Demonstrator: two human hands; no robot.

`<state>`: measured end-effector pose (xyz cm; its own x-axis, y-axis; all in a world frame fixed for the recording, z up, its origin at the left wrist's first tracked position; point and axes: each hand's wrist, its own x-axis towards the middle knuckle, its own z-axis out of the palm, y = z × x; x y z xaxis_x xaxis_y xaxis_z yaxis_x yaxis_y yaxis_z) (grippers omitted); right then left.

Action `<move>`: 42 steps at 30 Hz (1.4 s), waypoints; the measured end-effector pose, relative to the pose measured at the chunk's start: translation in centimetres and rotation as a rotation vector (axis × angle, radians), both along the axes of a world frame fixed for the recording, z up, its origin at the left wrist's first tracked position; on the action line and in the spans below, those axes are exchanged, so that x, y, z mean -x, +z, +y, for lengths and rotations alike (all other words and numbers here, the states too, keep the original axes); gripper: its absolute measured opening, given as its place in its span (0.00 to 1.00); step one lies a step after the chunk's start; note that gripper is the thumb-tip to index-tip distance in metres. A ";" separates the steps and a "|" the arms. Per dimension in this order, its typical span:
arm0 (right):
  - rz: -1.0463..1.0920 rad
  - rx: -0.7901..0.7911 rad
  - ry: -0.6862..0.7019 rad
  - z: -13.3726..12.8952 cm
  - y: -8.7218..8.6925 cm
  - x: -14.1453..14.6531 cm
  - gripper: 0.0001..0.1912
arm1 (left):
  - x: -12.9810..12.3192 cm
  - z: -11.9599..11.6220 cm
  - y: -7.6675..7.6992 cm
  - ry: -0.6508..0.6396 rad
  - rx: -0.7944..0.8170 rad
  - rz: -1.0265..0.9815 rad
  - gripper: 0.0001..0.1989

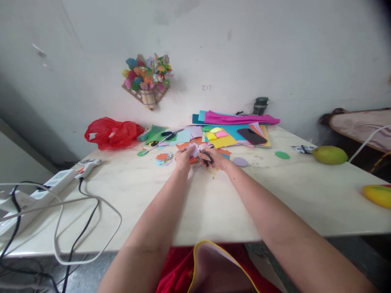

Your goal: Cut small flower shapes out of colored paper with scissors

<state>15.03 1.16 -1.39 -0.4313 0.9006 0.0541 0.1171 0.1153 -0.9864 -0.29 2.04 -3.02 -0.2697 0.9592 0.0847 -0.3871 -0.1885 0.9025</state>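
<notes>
My left hand (183, 157) pinches a lilac paper flower cut-out (193, 149) with a scalloped edge. Close against it, my right hand (211, 157) is wrapped round the black handles of a pair of scissors (207, 160); the blades are mostly hidden at the paper. Small coloured scraps (213, 174) lie on the table below my hands. To the left is a little pile of scalloped paper cut-outs (164, 158), orange on top. A lilac paper circle (240, 162) lies right of my right hand, and orange pieces show partly behind both hands.
Coloured paper sheets (241, 132), a phone (252, 136) and a second pair of scissors (171, 134) lie at the back. A red plastic bag (114, 133) sits back left. Cables and a power strip (58, 183) are left; a green mango (330, 155) is right.
</notes>
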 end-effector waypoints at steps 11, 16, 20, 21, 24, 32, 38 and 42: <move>-0.009 -0.009 -0.017 0.2 -0.3 0.2 0.17 | -0.2 -0.1 0.1 0.043 0.027 -0.007 0.13; -0.012 -0.006 -0.021 0.3 -0.5 0.2 0.16 | -0.1 -0.3 0.3 0.033 0.038 0.000 0.13; -0.001 -0.002 -0.019 0.4 -0.5 0.3 0.16 | -0.3 -0.6 0.6 0.036 0.039 -0.029 0.14; 0.001 -0.004 -0.016 0.4 -0.5 0.3 0.16 | -0.3 -0.6 0.7 0.038 0.041 -0.036 0.14; 0.000 -0.015 -0.017 0.3 -0.3 0.3 0.16 | -0.5 -0.8 0.9 0.057 0.044 -0.052 0.15; -0.002 -0.023 -0.010 0.3 -0.5 0.2 0.18 | -0.7 -1.2 1.4 0.079 0.066 -0.059 0.14; -0.019 -0.022 -0.030 0.1 -0.2 0.3 0.16 | -0.7 -1.2 1.3 0.073 0.059 -0.061 0.14; -0.013 -0.023 -0.037 -0.1 0.0 0.4 0.16 | -0.6 -1.0 1.2 0.074 0.058 -0.061 0.14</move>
<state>14.66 1.04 -1.37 -0.3988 0.9144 0.0702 0.1340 0.1338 -0.9819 0.34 0.99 -1.86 -0.3426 0.9394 0.0104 -0.4289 -0.1663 0.8879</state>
